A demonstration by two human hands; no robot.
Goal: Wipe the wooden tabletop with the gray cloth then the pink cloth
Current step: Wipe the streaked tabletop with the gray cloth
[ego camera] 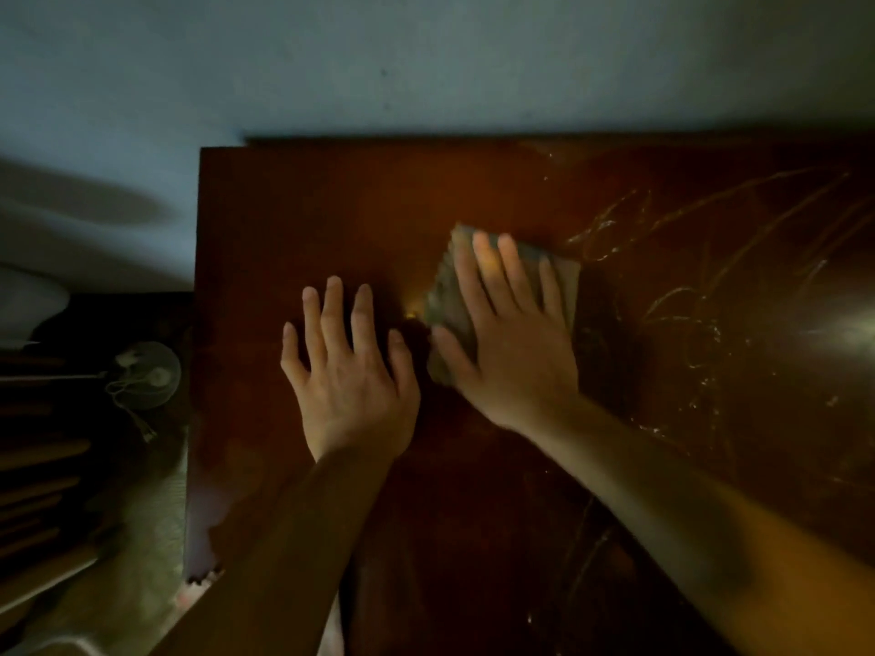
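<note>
Two hands lie flat on the dark reddish-brown wooden worktop (331, 205), both with fingers straight and spread. The right hand (513, 333) presses palm-down on the gray cloth (447, 300), a folded pad that lies near the middle of the worktop, closer to the far edge than to the near one. Its fingers reach across the cloth toward the far edge, and the thumb lies along the cloth's left side. Parts of the cloth show beyond the fingertips, to the left of the hand and at its right side.

The left hand (345, 371) rests directly on the bare wood just beside the cloth, on the side toward the worktop's left edge, holding nothing. Its thumb lies very near the right thumb; whether they touch cannot be told in the dim light.

Pale scribble-like streaks (686, 277) mark the wood toward the right edge, and a bright glare (847, 331) sits at the far right. The far edge of the worktop stands against a bluish-gray wall (426, 63). Beyond the left edge, lower down in shadow, is a round pale thing with a cord (147, 374); it is too dim to identify. At the near left corner the worktop's edge looks chipped.
</note>
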